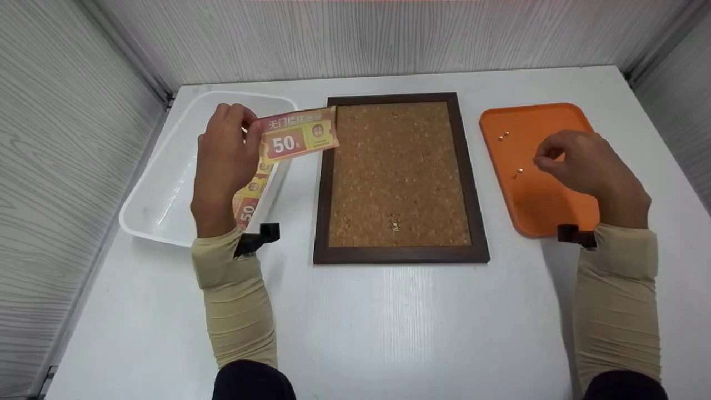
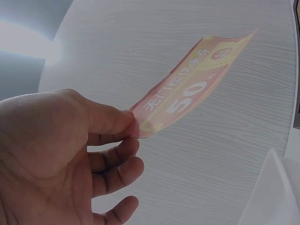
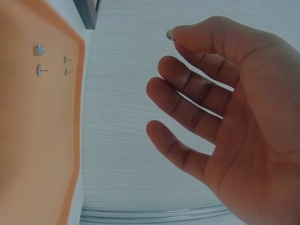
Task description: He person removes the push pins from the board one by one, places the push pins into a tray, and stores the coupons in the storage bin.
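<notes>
My left hand [image 1: 226,153] pinches one end of a red and yellow coupon [image 1: 300,136] printed with a large 50. The coupon's free end reaches over the upper left edge of a cork board [image 1: 400,172] in a dark wooden frame. In the left wrist view, thumb and forefinger grip the coupon's corner while the other fingers are loosely bent. Over the orange tray [image 1: 547,208], my right hand [image 1: 589,166] pinches a small metal thumbtack [image 3: 170,34] between thumb and forefinger. Its pin is hidden by the fingers. Several loose thumbtacks [image 3: 39,50] lie on the tray.
A white plastic bin [image 1: 166,183] stands at the left, with more coupons [image 1: 253,191] along its right side. Wood-grain panels [image 1: 366,39] enclose the white table [image 1: 411,328] at the back and sides. The cork board lies between bin and tray.
</notes>
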`<state>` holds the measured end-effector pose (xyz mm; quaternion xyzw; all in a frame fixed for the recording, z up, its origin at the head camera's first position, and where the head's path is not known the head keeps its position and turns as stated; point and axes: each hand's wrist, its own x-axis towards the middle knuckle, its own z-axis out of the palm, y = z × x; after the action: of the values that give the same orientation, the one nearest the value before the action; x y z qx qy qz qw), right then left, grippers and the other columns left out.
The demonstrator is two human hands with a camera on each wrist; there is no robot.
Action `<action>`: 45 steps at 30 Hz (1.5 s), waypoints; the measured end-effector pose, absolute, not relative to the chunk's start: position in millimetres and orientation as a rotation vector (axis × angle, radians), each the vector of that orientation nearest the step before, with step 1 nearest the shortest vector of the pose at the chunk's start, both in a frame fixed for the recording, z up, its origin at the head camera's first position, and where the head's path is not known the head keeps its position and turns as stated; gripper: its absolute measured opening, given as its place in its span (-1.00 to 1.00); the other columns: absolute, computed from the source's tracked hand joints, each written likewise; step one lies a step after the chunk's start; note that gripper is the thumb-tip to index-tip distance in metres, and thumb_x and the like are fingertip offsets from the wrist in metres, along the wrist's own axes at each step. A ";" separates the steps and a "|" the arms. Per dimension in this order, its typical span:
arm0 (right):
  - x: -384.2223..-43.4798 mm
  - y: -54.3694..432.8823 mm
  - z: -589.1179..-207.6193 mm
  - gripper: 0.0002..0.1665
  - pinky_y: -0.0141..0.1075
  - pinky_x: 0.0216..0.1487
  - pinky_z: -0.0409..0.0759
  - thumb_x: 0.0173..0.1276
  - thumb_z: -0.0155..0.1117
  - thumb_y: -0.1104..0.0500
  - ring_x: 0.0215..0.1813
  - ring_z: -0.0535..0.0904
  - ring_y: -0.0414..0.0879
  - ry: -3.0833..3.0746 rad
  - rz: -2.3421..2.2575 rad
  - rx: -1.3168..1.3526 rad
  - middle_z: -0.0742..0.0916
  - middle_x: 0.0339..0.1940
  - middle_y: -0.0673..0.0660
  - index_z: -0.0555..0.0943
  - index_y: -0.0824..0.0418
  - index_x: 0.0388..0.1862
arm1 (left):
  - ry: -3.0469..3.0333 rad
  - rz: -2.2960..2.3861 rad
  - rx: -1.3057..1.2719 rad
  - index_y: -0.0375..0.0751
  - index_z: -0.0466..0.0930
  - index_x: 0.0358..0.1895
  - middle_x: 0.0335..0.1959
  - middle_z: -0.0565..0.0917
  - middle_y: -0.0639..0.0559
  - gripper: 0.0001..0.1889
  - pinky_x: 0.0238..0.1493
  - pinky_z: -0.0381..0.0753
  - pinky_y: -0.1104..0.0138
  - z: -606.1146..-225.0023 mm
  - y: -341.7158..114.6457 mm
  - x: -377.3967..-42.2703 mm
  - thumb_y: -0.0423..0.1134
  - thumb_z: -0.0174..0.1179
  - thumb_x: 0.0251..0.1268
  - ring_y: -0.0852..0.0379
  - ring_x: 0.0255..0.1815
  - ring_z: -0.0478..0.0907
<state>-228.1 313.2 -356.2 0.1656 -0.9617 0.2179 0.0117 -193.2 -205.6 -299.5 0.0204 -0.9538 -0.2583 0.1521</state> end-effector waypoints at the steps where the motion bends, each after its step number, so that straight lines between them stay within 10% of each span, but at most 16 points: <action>1: -228.1 313.7 -356.6 -0.82 -0.07 -0.10 0.39 0.41 0.15 0.16 -0.13 0.49 -0.01 -2.999 0.681 0.517 0.67 -0.21 0.18 0.63 0.25 -0.24 | -2.734 -0.748 0.070 -0.29 0.44 0.04 -0.02 0.46 -0.18 -0.65 0.11 0.37 0.06 -298.9 -207.6 -192.5 -0.06 -0.06 0.49 -0.05 0.03 0.45; 45: -235.2 321.9 -369.5 -0.73 -0.08 -0.12 0.39 0.44 0.11 0.06 -0.12 0.47 0.01 -3.121 0.677 0.461 0.66 -0.20 0.19 0.62 0.24 -0.20 | -2.846 -0.838 0.597 -0.22 0.38 0.15 0.03 0.41 -0.15 -0.57 -0.21 0.41 0.23 -309.3 -287.3 -183.5 0.03 -0.17 0.49 -0.02 -0.06 0.38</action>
<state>-235.2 321.9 -369.5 0.1427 -0.9664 0.2097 -0.0425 -183.5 -287.3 -309.3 0.1969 -0.9388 -0.2766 0.0577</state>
